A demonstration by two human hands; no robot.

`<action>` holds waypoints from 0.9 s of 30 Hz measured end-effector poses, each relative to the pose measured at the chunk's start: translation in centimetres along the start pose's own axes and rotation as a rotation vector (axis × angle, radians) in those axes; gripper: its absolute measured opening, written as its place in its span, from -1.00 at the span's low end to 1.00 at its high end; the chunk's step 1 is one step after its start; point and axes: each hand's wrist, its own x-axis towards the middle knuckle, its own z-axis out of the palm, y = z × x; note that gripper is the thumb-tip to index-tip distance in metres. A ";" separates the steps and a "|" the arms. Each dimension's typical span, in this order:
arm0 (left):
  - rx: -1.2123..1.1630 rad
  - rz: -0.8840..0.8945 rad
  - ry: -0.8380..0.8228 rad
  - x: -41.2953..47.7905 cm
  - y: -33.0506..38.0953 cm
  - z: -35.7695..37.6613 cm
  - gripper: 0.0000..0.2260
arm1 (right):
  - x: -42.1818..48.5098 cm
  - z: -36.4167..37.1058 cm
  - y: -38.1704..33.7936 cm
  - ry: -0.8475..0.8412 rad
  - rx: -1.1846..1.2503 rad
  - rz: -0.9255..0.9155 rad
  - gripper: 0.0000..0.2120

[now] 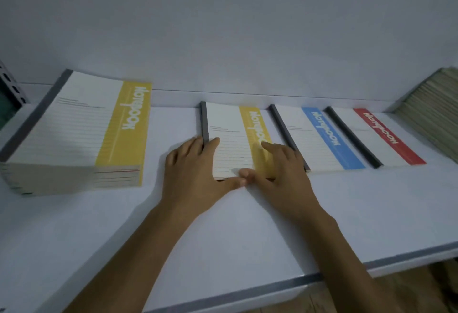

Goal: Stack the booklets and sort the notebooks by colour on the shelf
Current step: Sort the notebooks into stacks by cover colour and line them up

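A yellow-banded notebook [230, 136] lies flat in the middle of the white shelf [223, 233]. My left hand [195, 174] rests against its dark left spine, thumb at its near edge. My right hand [280, 169] lies on its yellow band with fingers fairly straight, thumb meeting the left thumb at the near edge. To the right lie a blue-banded notebook [319, 139] on a thin pile and a red-banded notebook [376, 136]. At the left stands a tall stack of notebooks [79, 129] with a yellow-banded one on top.
A slanting pile of greenish booklets [431, 112] leans at the far right. A perforated metal upright [12, 84] stands at the far left. The grey shelf lip [297, 280] runs along the front, and the white wall closes the back.
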 end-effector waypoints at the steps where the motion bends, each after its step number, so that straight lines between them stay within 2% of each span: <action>1: 0.001 -0.002 0.011 0.0 0.1 0.0 -0.06 | -0.2 -0.4 0.2 -0.051 0.040 -0.019 -0.15; 3: 0.002 -0.004 0.031 0.1 0.4 -0.1 -0.01 | 0.1 -1.1 0.8 -0.110 0.098 -0.032 -0.13; 7: 0.004 0.002 0.060 0.3 0.4 -0.2 -0.12 | 0.5 -1.4 1.3 -0.091 0.114 -0.062 -0.22; 11: 0.052 0.019 -0.011 0.0 -0.1 -0.2 -0.03 | 0.2 -1.2 1.7 -0.080 0.097 -0.140 -0.22; 16: 0.070 0.026 -0.008 0.0 -0.2 0.1 -0.16 | 0.4 -0.7 1.8 -0.038 0.136 -0.184 -0.33; 19: 0.065 0.021 0.012 -0.1 -0.2 0.2 -0.20 | 0.4 -0.5 1.9 -0.025 0.111 -0.226 -0.39; 23: 0.035 0.005 0.001 -0.1 -0.2 0.2 -0.14 | 0.4 -0.2 1.9 -0.039 0.051 -0.243 -0.52; 27: 0.057 -0.005 -0.014 0.0 -0.4 0.7 -0.19 | 1.0 0.2 2.2 -0.051 -0.008 -0.257 -0.55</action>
